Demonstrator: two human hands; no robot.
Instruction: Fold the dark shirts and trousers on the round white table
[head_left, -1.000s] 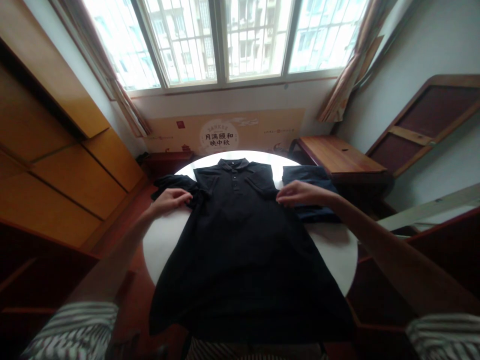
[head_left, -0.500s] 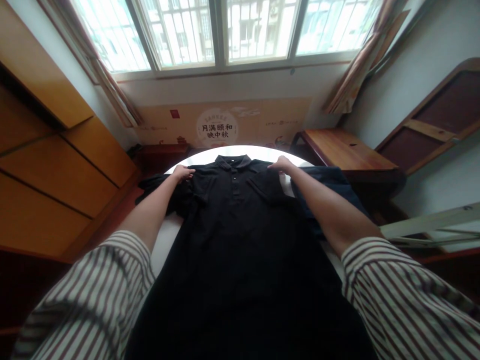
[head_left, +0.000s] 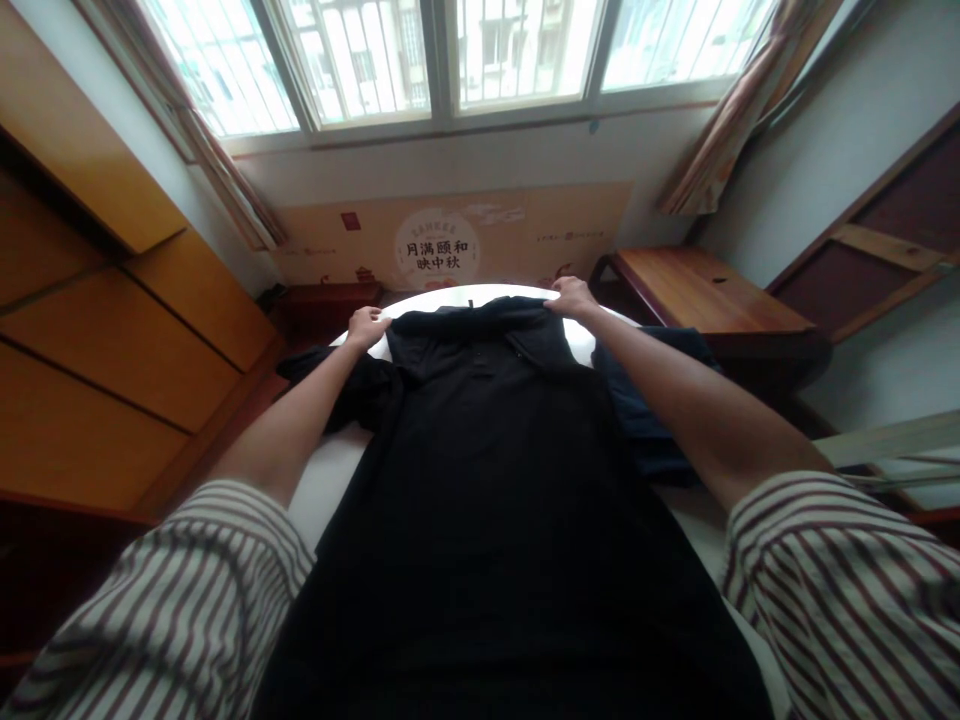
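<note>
A black polo shirt (head_left: 480, 480) lies spread over a white round table (head_left: 334, 475), its collar end at the far side and its body reaching toward me. At the shirt's far left shoulder, my left hand (head_left: 367, 328) pinches the fabric. My right hand (head_left: 571, 299) is closed on the opposite shoulder. Between the two hands the top edge is drawn into a straight line, and the collar is mostly hidden. Under and beside my left forearm is a bunched black cloth (head_left: 345, 390). A folded dark blue cloth (head_left: 649, 400) lies under my right forearm.
A wooden side table (head_left: 712, 290) stands beyond the table on the right. Orange cabinets (head_left: 97, 350) line the left wall. Behind the table, a printed beige panel (head_left: 510, 235) sits below the barred window (head_left: 517, 50). A pale rail (head_left: 892, 440) juts in at the right.
Both hands have lifted the shirt's shoulders slightly up and away. The collar, which stood open and visible before, is now folded over along the top edge. The view has shifted a little.
</note>
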